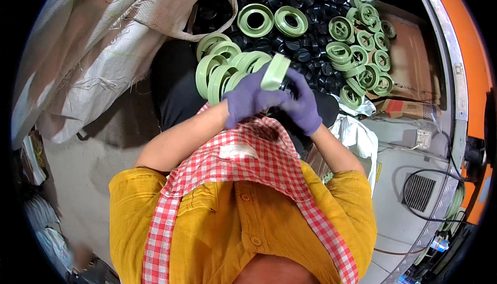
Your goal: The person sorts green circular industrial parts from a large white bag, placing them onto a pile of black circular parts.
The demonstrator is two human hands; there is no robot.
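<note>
A pale green plastic ring (276,72) is held on edge between my two hands, in front of the apron. My left hand (247,100), in a purple glove, is closed on its left and lower side. The purple-gloved right hand (304,109) curls around the ring's right side, its fingertips near a small dark part that I cannot make out clearly. Just beyond my left hand lie several more green rings (203,75), overlapping one another. Two wider green rings (255,20) rest farther off on a heap of black plastic caps (305,48).
Smaller green slotted rings (366,41) are piled at the right, beside brown cardboard (411,61). A large white woven sack (103,51) fills the left side. Black cables (406,180) loop over a grey machine surface (388,222) with an orange frame (455,20).
</note>
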